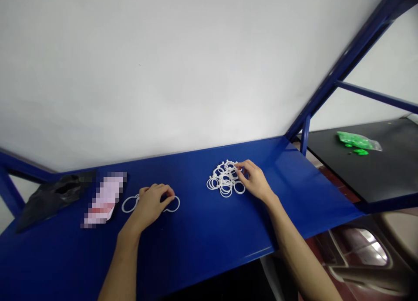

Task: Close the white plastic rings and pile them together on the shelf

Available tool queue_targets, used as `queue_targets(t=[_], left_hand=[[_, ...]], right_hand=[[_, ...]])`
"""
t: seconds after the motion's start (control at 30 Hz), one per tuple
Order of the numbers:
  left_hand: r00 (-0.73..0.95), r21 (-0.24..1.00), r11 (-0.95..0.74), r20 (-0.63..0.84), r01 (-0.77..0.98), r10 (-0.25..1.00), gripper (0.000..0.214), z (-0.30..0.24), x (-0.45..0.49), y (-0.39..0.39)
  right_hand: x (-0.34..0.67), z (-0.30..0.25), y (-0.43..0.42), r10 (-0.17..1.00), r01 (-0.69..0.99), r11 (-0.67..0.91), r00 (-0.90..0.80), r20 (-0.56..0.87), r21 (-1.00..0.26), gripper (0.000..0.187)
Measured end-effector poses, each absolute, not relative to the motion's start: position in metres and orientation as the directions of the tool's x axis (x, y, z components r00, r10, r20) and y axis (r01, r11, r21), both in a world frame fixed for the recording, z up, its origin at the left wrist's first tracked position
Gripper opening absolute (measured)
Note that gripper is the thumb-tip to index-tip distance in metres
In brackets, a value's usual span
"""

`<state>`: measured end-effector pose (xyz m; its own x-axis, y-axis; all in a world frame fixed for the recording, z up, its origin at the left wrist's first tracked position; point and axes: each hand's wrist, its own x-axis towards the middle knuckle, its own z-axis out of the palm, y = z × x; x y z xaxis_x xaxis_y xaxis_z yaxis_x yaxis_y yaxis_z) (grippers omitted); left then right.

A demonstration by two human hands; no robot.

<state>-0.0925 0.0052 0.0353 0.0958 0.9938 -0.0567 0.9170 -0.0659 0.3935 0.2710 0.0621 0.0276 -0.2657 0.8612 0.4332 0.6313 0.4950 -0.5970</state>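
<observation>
A heap of several white plastic rings (224, 179) lies on the blue table (202, 235). My right hand (254, 179) rests at the heap's right edge, fingers curled and touching the rings. My left hand (152, 203) lies over a short row of white rings (129, 204) laid out at the table's left of centre, with its fingers bent down on them. One ring (174, 204) shows at its right side. Whether either hand grips a ring is hidden by the fingers.
A blurred pink-white packet (103, 199) and a black plastic bag (48, 197) lie at the left. To the right stands a black table (375, 170) with a bag of green parts (357, 141). Blue frame bars (346, 61) rise at the right. A white wall is behind.
</observation>
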Motion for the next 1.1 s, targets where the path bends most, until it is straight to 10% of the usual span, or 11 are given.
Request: queue_targets(t=[0.3,0.53,0.87,1.1], left_hand=[[-0.104,0.756,-0.156,0.284,0.636,0.953,0.012,0.03,-0.022,-0.005],[0.027,0.946,0.06,-0.073,0.317,0.997,0.023,0.019,-0.009,-0.006],[0.08,0.901,-0.195,0.178,0.387,0.981,0.024,0.032,-0.01,-0.008],[-0.013,0.906,-0.184,0.204,0.381,0.979,0.014,0.019,-0.007,-0.008]], right_hand=[[0.192,0.025,0.011,0.673,0.392,0.735,-0.516,0.529,-0.553,0.034],[0.19,0.024,0.011,0.511,0.387,0.859,-0.599,0.617,-0.336,0.021],[0.194,0.008,0.019,0.707,0.379,0.705,-0.31,0.636,-0.599,0.025],[0.19,0.009,0.016,0.647,0.26,0.759,-0.412,0.642,-0.597,0.011]])
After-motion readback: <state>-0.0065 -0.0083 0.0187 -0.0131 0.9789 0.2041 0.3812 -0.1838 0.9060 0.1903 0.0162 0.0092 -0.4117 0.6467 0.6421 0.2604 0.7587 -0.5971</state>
